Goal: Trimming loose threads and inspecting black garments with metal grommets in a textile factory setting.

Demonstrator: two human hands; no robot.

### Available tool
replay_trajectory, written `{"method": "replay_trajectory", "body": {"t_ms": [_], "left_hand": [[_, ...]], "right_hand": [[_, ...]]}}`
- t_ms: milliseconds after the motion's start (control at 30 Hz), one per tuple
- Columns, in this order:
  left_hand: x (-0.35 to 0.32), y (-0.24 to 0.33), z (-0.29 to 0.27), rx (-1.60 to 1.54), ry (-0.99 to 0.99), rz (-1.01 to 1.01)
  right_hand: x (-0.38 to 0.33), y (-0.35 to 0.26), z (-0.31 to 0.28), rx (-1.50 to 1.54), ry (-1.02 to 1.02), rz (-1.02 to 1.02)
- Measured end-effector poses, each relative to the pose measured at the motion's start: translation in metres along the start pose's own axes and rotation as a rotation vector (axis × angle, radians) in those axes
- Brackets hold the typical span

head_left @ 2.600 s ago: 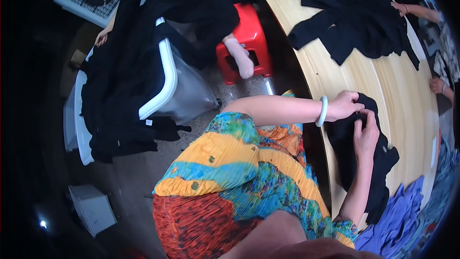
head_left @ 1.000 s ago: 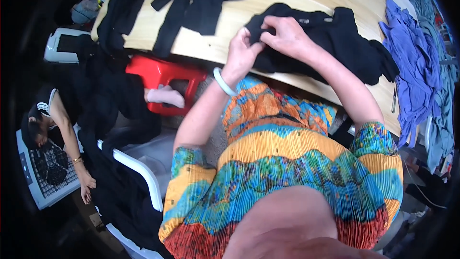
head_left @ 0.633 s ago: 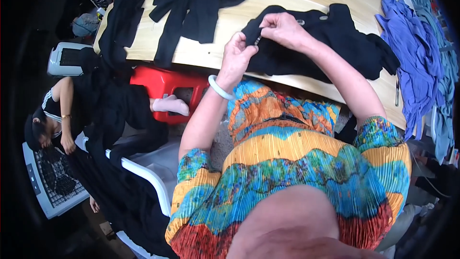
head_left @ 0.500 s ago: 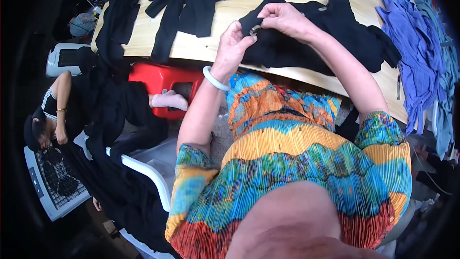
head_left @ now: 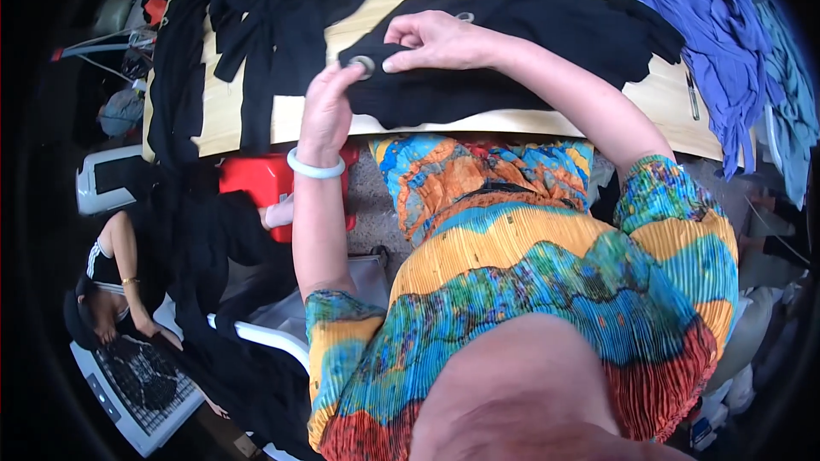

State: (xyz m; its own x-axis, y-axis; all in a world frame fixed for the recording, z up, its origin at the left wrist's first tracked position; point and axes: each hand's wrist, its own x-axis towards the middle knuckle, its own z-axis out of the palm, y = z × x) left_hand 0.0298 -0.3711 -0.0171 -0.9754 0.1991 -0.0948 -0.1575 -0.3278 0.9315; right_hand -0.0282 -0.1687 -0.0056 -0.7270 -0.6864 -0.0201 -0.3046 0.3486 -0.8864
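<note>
Both hands pinch a metal ring [head_left: 365, 63] on the black garment [head_left: 512, 51] at the bench [head_left: 410, 124] edge, left hand [head_left: 329, 107] below, right hand [head_left: 431, 41] above, now spread flatter than half a second ago.

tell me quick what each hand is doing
left hand: shut on the black garment at a metal ring
right hand: shut on the black garment
</note>
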Motion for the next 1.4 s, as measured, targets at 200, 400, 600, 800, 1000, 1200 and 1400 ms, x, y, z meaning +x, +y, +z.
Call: {"method": "replay_trajectory", "body": {"t_ms": [200,400,600,800,1000,1200,1400], "left_hand": [[0.013,-0.01,-0.05,-0.351,0.231,-0.006],[-0.007,-0.017,-0.051,-0.359,0.259,-0.104],[-0.008,-0.011,-0.049,-0.347,0.325,-0.001],[-0.011,0.017,-0.039,-0.188,0.271,0.183],[-0.031,0.043,-0.047,-0.435,0.313,0.107],[-0.034,0.004,-0.027,-0.312,0.265,0.046],[-0.048,-0.048,-0.011,0.038,0.288,-0.308]], "right_hand": [[-0.06,0.002,-0.059,-0.693,-0.125,-0.006],[-0.122,0.021,-0.122,-0.737,0.006,0.238],[-0.037,0.081,-0.132,-0.92,0.187,0.163],[-0.009,0.129,-0.128,-0.81,-0.031,0.37],[-0.064,0.072,-0.134,-0.699,0.589,-0.146],[-0.128,0.029,-0.163,-0.9,1.012,-0.243],[-0.135,0.078,-0.119,-0.981,0.36,0.196]]}}
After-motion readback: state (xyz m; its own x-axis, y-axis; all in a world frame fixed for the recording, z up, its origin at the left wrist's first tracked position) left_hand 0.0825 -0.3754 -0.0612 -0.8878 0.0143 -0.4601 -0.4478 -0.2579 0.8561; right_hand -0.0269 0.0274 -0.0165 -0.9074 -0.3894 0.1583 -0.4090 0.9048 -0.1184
